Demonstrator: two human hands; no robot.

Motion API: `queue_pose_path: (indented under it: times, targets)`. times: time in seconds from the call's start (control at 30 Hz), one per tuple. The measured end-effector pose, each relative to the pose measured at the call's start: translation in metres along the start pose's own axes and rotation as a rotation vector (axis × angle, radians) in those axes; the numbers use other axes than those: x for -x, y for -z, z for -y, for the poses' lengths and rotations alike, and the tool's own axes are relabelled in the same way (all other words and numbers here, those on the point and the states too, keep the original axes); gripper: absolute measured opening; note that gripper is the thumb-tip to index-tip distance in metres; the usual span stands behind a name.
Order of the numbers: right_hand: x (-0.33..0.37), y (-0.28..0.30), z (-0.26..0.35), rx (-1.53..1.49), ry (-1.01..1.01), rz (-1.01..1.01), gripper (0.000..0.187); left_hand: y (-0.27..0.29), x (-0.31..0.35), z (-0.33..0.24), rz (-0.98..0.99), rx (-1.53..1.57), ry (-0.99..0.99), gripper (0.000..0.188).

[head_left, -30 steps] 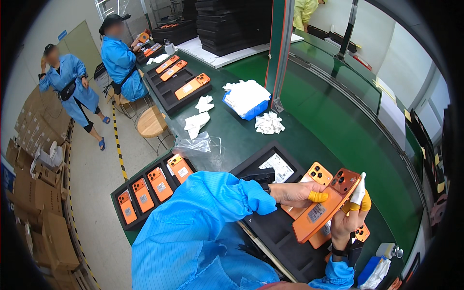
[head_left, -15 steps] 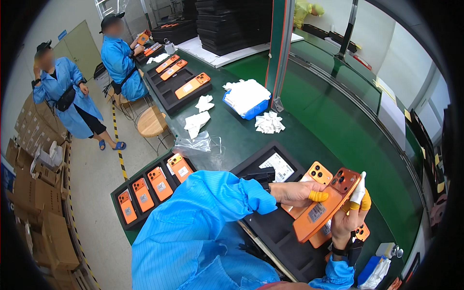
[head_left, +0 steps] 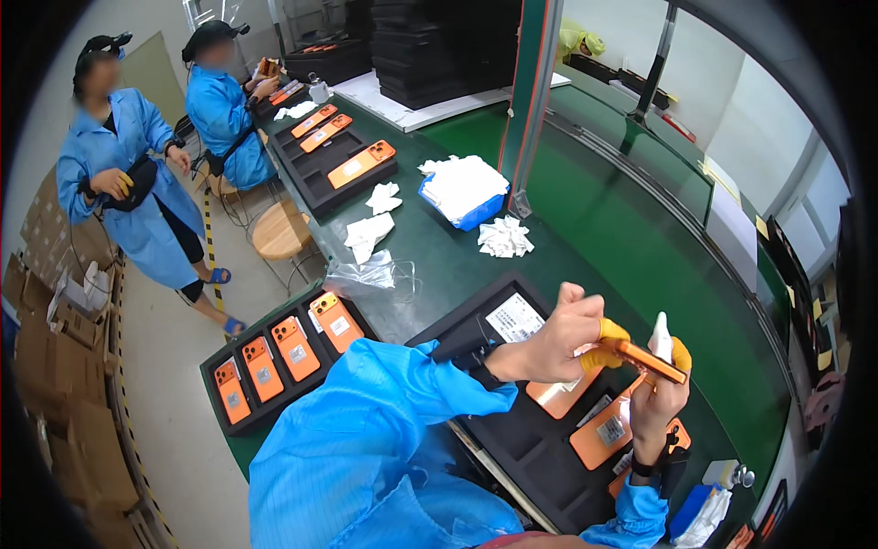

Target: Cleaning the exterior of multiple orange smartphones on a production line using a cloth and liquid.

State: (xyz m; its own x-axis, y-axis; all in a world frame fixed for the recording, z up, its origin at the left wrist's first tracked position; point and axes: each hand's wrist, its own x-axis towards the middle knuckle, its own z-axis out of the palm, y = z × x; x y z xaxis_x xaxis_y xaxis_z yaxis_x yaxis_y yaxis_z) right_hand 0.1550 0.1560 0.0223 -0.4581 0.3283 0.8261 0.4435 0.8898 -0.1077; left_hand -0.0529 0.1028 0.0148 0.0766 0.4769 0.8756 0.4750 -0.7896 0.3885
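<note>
An orange smartphone [head_left: 654,362], turned nearly edge-on, is up between my hands above a black foam tray [head_left: 526,448]. My right hand [head_left: 657,403] grips it from beneath, with white and yellow finger covers on its fingers. At the phone's left end, my left hand [head_left: 569,340] is closed, its yellow-covered fingers pinching the corner. Below, in the tray, lie an orange phone [head_left: 558,395] partly hidden by my left hand and another phone [head_left: 602,434] with a grey label. A further phone [head_left: 679,434] shows behind my right wrist.
A tray [head_left: 240,428] with several orange phones is at left. White wipes fill a blue box [head_left: 476,212]; more wipes [head_left: 506,237] and a plastic bag [head_left: 375,276] lie nearby. A co-worker [head_left: 128,183] stands at left; another person [head_left: 224,119] sits by a farther tray [head_left: 340,192].
The phone in my hands has tipped from showing its back to nearly edge-on. My left hand has risen and curled at its end. The standing co-worker has come closer and lowered a hand.
</note>
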Motion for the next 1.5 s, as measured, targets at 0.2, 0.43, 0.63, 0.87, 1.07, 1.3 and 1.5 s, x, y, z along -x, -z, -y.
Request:
queue_pose_path:
  times: [0.2, 0.43, 0.63, 0.87, 1.07, 1.3, 1.5]
  targets:
    - [0.0, 0.001, 0.007, 0.04, -0.066, -0.102, 0.047, -0.016, 0.011, -0.004, 0.0, -0.123, 0.39, 0.022]
    - [0.005, -0.005, 0.004, -0.029, -0.083, -0.015, 0.046, -0.036, 0.02, 0.01, -0.005, 0.98, 0.835, 0.029]
    - [0.005, -0.005, 0.004, -0.025, -0.078, -0.002, 0.049, -0.039, 0.021, 0.011, 0.021, 0.965, 0.816, 0.029]
    - [0.006, -0.008, 0.004, -0.027, -0.026, -0.019, 0.045, -0.036, 0.019, 0.008, 0.043, 1.038, 0.9, 0.028]
    - [0.003, -0.009, 0.009, -0.038, -0.014, -0.014, 0.044, -0.038, 0.022, 0.01, 0.02, 1.058, 0.921, 0.028]
    - [0.006, -0.008, 0.006, -0.008, -0.018, 0.013, 0.05, -0.035, 0.019, 0.007, 0.045, 1.046, 0.888, 0.027]
    - [0.006, -0.008, 0.008, -0.009, -0.002, 0.022, 0.05, -0.034, 0.019, 0.004, 0.053, 1.024, 0.9, 0.027]
